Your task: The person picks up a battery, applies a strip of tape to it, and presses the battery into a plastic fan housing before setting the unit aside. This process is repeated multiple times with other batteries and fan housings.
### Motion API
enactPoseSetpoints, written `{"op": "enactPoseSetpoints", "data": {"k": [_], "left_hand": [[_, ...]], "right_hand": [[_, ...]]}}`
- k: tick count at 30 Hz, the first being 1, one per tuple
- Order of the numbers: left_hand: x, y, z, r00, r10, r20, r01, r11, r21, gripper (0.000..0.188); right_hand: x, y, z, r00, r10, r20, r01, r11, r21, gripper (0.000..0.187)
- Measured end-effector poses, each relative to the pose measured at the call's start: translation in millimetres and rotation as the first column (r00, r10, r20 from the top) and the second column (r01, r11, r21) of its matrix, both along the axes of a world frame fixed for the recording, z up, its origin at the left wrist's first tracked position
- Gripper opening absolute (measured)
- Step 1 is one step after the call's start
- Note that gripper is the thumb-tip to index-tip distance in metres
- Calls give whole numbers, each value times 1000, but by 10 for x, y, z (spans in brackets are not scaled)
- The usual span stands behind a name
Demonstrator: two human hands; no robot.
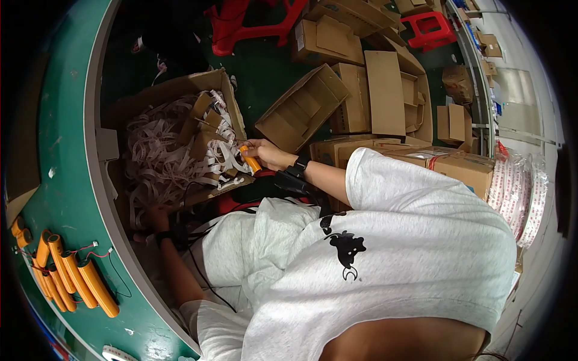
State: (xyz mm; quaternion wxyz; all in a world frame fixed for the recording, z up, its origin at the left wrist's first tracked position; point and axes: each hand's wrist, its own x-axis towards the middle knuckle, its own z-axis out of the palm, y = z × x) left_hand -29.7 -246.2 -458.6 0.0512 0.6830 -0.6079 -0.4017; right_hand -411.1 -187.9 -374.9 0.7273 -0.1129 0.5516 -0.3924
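Observation:
My right hand (269,155) is closed around one end of an orange-wrapped cylindrical battery pack (250,160), held over the near right edge of an open cardboard box (238,111). That box holds a tangled heap of pale tape strips (156,150) and some cardboard pieces (206,142). Low in the shadow at the box's near left corner is my left hand (158,218); its fingers are too dark to make out. Several more orange battery packs (96,289), with thin wires and small white connectors, lie on the green table (66,174) at the left.
Open cardboard cartons (301,111) crowd the green floor ahead and to the right. Red plastic stools (430,31) stand at the back. Rolls of printed tape (518,192) are stacked at the far right. A thin black cable (208,280) hangs beside my left arm.

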Motion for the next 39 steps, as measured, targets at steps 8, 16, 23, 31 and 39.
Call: {"op": "enactPoseSetpoints", "data": {"k": [8, 16, 23, 31, 39], "left_hand": [[509, 85, -558, 968, 96, 232, -53, 981, -185, 16], [216, -25, -330, 994, 27, 106, -20, 997, -75, 26], [266, 53, -374, 965, 97, -244, -145, 972, -185, 24], [401, 63, -538, 987, 79, -142, -104, 979, -176, 21], [389, 60, -507, 982, -65, 177, 94, 983, -156, 12]], "right_hand": [[95, -23, 5, 999, 34, 36, -33, 998, -46, 19], [-18, 33, -101, 999, -21, 25, 22, 999, -24, 21], [-10, 12, -54, 1000, 5, 17, -5, 1000, -1, 21], [-26, 33, -55, 999, -45, 24, 45, 999, -3, 18], [-19, 35, -10, 1000, -23, 9, 23, 999, 27, 17]]}}
